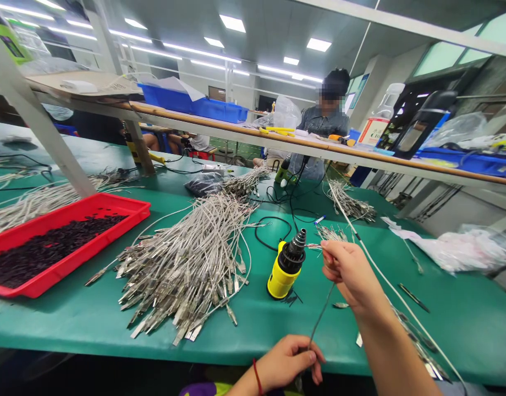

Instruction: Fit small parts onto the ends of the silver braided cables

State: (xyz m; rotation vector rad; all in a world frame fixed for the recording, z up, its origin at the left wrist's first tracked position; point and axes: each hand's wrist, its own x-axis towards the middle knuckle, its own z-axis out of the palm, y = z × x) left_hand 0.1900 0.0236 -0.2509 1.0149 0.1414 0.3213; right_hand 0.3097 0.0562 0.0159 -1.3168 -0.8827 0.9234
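Observation:
My right hand pinches the stripped wire end of a thin grey cable between thumb and fingers. The bare tips point left, beside the nozzle of a yellow and black heat gun that stands upright, nozzle up. From there the cable runs down to my left hand, whose fingers are closed around its lower part at the table's front edge. A red string circles my left wrist. Left of the heat gun lies a big heap of USB cables, metal plugs toward me.
A red tray of small black pieces sits at the left. More cables lie farther back and at right. A pen and plastic bags rest on the green table. Above runs a shelf; a person is beyond.

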